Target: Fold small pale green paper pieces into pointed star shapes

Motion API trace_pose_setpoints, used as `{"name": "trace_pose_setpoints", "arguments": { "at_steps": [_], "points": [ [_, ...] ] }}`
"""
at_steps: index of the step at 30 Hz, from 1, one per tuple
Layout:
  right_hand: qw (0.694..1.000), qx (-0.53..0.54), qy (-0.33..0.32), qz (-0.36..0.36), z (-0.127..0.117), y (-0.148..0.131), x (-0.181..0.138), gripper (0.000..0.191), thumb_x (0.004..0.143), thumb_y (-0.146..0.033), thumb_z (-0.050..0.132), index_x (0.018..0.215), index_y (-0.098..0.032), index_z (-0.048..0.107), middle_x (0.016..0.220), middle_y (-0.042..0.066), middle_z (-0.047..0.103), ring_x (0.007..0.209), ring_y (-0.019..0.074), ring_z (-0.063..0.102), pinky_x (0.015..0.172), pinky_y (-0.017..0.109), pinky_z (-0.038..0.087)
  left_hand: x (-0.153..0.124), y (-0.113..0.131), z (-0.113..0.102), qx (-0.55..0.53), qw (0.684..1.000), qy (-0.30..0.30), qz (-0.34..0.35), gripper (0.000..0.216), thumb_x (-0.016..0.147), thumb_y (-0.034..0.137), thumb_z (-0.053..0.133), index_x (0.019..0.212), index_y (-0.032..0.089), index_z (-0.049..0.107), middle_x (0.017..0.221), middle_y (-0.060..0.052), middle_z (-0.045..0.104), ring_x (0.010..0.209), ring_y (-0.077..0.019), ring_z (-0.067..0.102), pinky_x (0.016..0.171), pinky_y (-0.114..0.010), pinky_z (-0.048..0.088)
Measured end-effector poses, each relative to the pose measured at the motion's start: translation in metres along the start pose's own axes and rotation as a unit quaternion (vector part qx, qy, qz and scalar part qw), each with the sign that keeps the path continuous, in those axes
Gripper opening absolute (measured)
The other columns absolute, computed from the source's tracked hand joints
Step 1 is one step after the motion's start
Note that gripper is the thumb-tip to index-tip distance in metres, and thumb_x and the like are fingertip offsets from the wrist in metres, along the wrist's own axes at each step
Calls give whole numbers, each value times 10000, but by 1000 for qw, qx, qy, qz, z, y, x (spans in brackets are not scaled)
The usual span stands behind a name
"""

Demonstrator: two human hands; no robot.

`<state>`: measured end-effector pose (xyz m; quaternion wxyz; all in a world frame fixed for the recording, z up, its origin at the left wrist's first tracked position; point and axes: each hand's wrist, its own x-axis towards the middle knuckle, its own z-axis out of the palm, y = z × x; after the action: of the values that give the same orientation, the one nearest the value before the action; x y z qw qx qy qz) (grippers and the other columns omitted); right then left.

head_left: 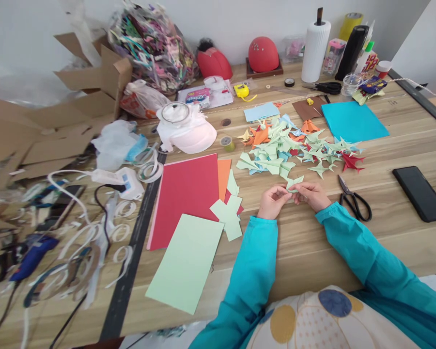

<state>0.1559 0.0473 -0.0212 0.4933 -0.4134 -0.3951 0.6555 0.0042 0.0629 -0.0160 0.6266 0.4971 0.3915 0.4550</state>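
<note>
My left hand (272, 201) and my right hand (312, 195) meet over the wooden table (385, 232), both pinching a small pale green folded paper piece (294, 182) between their fingertips. Just beyond them lies a heap of folded paper shapes (294, 148) in green, orange, blue and red. To the left of my left hand lie small pale green paper squares (228, 215), a red sheet (187, 194), an orange sheet (224, 177) and a large pale green sheet (185, 261). Black scissors (354, 198) rest right of my right hand.
A black phone (419, 193) lies at the right, a blue sheet (352, 121) behind the heap. A paper towel roll (315, 48), red domes (263, 53), a bag of scraps (152, 48) and cardboard (58, 126) line the back. Tape strips, cables and a glue gun (32, 254) clutter the left.
</note>
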Motion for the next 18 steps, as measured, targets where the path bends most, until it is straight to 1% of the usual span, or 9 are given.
{"name": "trace_pose_setpoints", "arguments": {
  "at_steps": [2, 5, 8, 11, 13, 15, 18],
  "points": [
    [1000, -6, -1, -10, 0, 1, 0, 271, 724, -386, 614, 838, -151, 685, 583, 19, 617, 493, 107, 564, 476, 240, 470, 0, 0, 0, 12, 1000, -1, 1, 180, 579, 256, 709, 603, 130, 582, 888, -52, 601, 771, -131, 557, 733, -271, 428],
    [999, -20, 2, -25, -1, 2, 0, 316, 739, -385, 597, 956, -165, 665, 574, 7, 610, 486, 107, 558, 472, 247, 470, 0, -1, -1, 20, 1000, -22, 9, 176, 595, 261, 699, 609, 131, 582, 865, -55, 602, 783, -139, 554, 734, -273, 425],
    [998, -43, 4, -36, -2, 4, 1, 322, 731, -349, 612, 996, -172, 656, 551, -5, 600, 465, 100, 541, 450, 241, 464, -1, -3, -1, 24, 999, -38, 22, 167, 607, 260, 691, 612, 134, 581, 842, -55, 603, 798, -147, 552, 734, -274, 427],
    [998, -48, 0, -32, -3, 5, 1, 308, 725, -306, 618, 1007, -188, 654, 542, -11, 604, 455, 98, 538, 444, 240, 462, -1, -4, 1, 21, 999, -31, 22, 167, 598, 255, 698, 624, 138, 583, 831, -54, 608, 780, -144, 557, 718, -271, 432],
    [999, -41, 1, -27, -4, 6, 2, 294, 730, -288, 606, 1005, -195, 655, 556, -8, 614, 465, 102, 546, 457, 246, 466, -1, -4, 2, 12, 1000, -26, 11, 171, 597, 253, 700, 679, 143, 596, 787, -46, 618, 748, -139, 566, 714, -275, 435],
    [999, -39, 5, -32, -5, 6, 2, 267, 730, -273, 597, 973, -189, 668, 575, -1, 626, 485, 109, 560, 471, 251, 470, 0, -4, 3, 16, 1000, -20, 9, 181, 604, 249, 696, 725, 145, 609, 743, -39, 623, 719, -134, 569, 718, -279, 435],
    [998, -41, 4, -45, -5, 6, 2, 217, 728, -256, 590, 907, -179, 685, 602, 9, 640, 514, 120, 579, 494, 261, 478, 0, -5, 2, 31, 999, -9, 24, 155, 616, 239, 689, 717, 142, 623, 754, -47, 631, 741, -138, 571, 737, -280, 433]
  ]
}}
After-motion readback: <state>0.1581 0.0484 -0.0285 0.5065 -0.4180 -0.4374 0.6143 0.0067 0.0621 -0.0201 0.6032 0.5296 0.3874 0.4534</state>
